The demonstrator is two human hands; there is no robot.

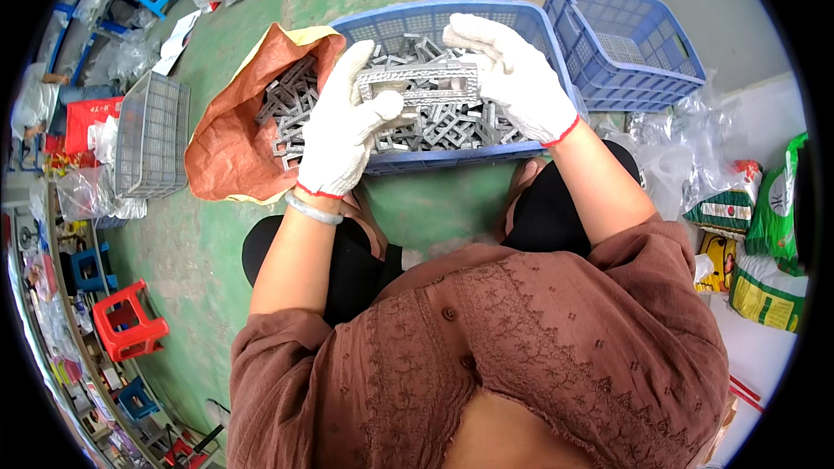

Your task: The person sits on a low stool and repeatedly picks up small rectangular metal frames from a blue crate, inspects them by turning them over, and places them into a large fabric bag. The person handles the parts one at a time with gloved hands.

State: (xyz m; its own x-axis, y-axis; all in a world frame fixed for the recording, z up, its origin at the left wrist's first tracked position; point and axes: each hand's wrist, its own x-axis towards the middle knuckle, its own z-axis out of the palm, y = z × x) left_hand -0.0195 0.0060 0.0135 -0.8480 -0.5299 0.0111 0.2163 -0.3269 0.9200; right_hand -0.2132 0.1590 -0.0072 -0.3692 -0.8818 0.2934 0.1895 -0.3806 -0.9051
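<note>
Both my hands wear white knit gloves with red cuffs. Between them they hold up a grey rectangular metal frame [420,84] with ridged long sides and an opening through its middle. My left hand [343,117] grips its left end, thumb across the near side. At the right end my right hand [517,74] has its fingers closed round the frame. Beneath lies a blue plastic crate [469,155] filled with many similar grey metal pieces [443,126]. An orange woven sack [230,143] leans against the crate's left side, its mouth spread over more such pieces [291,104].
A second blue crate [643,87] stands at the far right, beside clear plastic bags [682,139] and filled sacks [769,291]. To the left are a grey mesh crate [152,135], a red stool [129,321] and crowded shelves. The floor [204,295] is green.
</note>
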